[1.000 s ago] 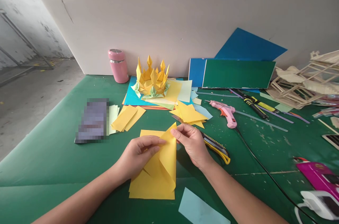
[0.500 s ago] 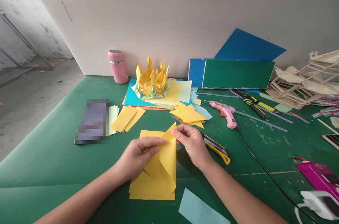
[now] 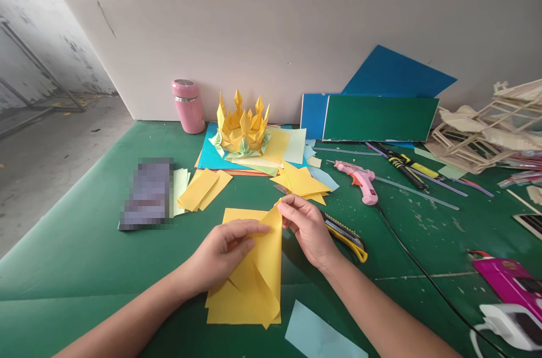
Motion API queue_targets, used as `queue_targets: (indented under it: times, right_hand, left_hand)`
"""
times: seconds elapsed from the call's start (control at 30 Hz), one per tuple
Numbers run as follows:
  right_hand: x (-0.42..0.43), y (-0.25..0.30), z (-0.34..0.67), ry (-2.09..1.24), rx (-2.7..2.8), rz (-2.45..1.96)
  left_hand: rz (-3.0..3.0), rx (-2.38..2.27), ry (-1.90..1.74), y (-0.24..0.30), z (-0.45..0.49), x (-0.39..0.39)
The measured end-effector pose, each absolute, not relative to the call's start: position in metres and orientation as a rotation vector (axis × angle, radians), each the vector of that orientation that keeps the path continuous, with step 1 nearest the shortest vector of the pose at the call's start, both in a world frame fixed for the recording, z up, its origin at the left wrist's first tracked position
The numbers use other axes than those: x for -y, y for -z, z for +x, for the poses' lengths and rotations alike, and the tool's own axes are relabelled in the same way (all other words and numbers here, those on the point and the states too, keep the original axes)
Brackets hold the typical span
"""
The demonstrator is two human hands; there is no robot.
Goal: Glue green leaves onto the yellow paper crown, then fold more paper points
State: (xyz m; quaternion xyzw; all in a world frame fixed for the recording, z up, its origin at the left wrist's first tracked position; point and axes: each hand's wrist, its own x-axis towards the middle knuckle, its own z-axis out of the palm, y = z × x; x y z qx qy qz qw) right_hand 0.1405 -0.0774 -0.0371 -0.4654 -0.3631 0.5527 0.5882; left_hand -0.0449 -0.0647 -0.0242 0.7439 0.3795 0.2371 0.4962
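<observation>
A sheet of yellow paper (image 3: 262, 267), partly folded over, lies on more yellow paper in front of me, and its lower corner curls up loosely. My right hand (image 3: 307, 228) pinches the sheet's top right corner between thumb and fingers. From the left, my left hand (image 3: 232, 248) holds the folded layer near its upper part, fingers laid across it and the thumb just below. A yellow-and-black utility knife (image 3: 347, 238) lies right beside my right hand. Close to the front edge of the view rests a light blue paper piece (image 3: 322, 332).
Behind the hands stands a yellow paper crown (image 3: 243, 126) on coloured sheets. Yellow strips (image 3: 203, 188) and more yellow pieces (image 3: 300, 182) lie nearby. A pink glue gun (image 3: 358, 177) trails its cord (image 3: 417, 267) on the right. A pink flask (image 3: 188, 109) stands at the back.
The sheet's curled lower edge has come down into a pointed corner near the front. My right hand still pinches the top corner, and my left fingers have shifted slightly right.
</observation>
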Motion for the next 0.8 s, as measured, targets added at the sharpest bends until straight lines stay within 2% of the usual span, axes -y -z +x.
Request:
queue_targets:
  times: [0.8]
  right_hand:
    - [0.0778, 0.0403, 0.1386, -1.253, 1.056, -1.1]
  left_hand:
    - [1.95, -0.868, -0.53, 0.023, -0.0431, 0.0663]
